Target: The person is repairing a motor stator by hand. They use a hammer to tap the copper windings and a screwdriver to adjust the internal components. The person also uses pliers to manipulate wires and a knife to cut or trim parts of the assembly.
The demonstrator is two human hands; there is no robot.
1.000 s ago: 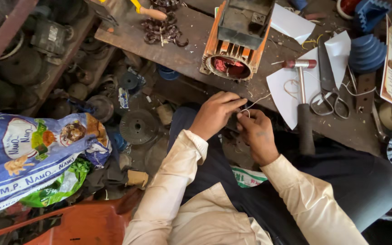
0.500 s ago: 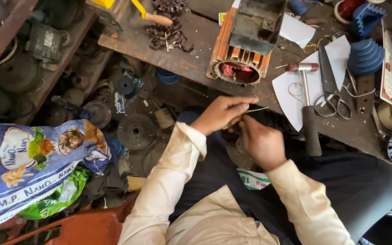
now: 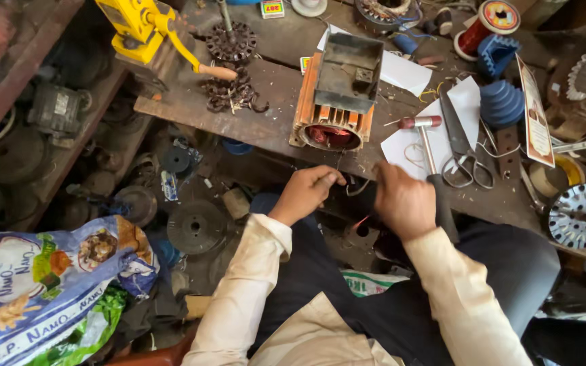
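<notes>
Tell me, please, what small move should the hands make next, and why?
Probably draw the thin wire gently taut toward the motor. The left hand pinches it just below the motor's open end, where the copper winding shows, and the right hand sits close beside it at the bench edge. The wire loops slack between them.

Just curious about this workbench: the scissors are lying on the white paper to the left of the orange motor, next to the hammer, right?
Not quite. In the head view the scissors lie on the white paper to the right of the orange motor, not the left. They are indeed next to the hammer.
</notes>
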